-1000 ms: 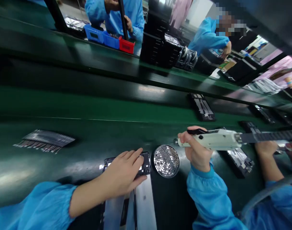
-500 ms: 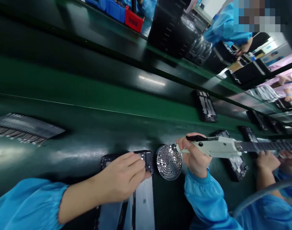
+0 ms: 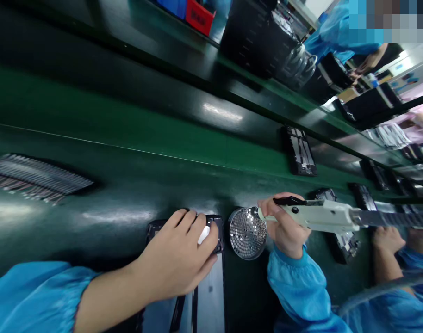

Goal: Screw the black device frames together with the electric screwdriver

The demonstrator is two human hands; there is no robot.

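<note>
My left hand (image 3: 175,254) was cupped over a black phone frame (image 3: 152,231), fingers curved down onto its far end and partly open, gripping nothing I could make out. A small white patch showed between the fingers, and I could not tell whether it was a part or a glare. My right hand (image 3: 284,226) was closed around a cream-white electric screwdriver (image 3: 319,215) with a black lever along its top and a ribbed dark tail running off the right edge of view.

The room between my hands was tight. A round, perforated metal screw tray (image 3: 248,233) sat just beside the frame, with the screwdriver's slim tip at its upper rim; I could not tell whether they touched. Compared with the earlier frame, my left hand had curled higher over the phone frame and covered more of it, while the view had rolled slightly.

To the left, a long stretch of glossy dark green counter (image 3: 93,138) ran towards a fan of thin flat strips (image 3: 38,175). Beyond the screwdriver lay black frames with silvery inserts (image 3: 298,150), and another person's hand (image 3: 388,245) in a blue sleeve came in at the lower right. A long pale panel (image 3: 209,300) reached from under the phone frame to the bottom edge.
</note>
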